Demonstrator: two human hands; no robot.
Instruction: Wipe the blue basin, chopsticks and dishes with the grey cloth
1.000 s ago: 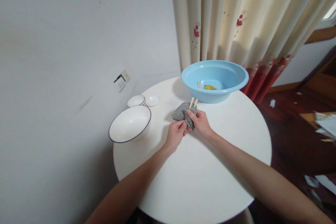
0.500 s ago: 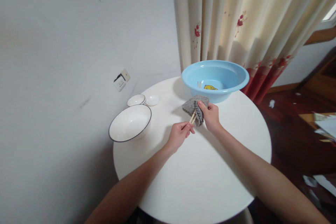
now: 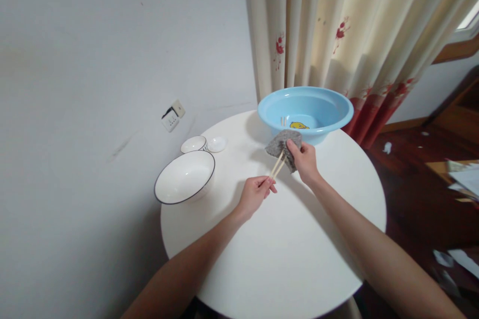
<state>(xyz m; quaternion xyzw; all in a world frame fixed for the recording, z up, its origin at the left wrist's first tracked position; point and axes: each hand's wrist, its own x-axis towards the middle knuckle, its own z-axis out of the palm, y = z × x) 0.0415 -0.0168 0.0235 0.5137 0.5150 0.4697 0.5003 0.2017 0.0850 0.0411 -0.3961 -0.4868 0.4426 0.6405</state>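
Over the middle of the round white table, my left hand (image 3: 258,193) pinches a pair of chopsticks (image 3: 277,165) by their near ends. A folded grey cloth (image 3: 281,142) is wrapped around their far part, and my right hand (image 3: 304,160) grips it with the thumb on top. The far tips are hidden inside the cloth. Just behind the cloth stands a light blue basin (image 3: 337,109) with a yellow cartoon figure on its bottom. Two thin pale stick ends (image 3: 283,121) show inside the basin.
On the table's (image 3: 277,249) left side are a large white bowl (image 3: 185,177) with a dark rim, a smaller bowl (image 3: 193,144) and a small white dish (image 3: 217,144). The wall with a socket (image 3: 170,120) is close on the left. A curtain (image 3: 299,25) hangs behind the basin.
My right hand and the cloth have slid up and away along the chopsticks, so more of their length shows. My left hand has stayed nearly in place.
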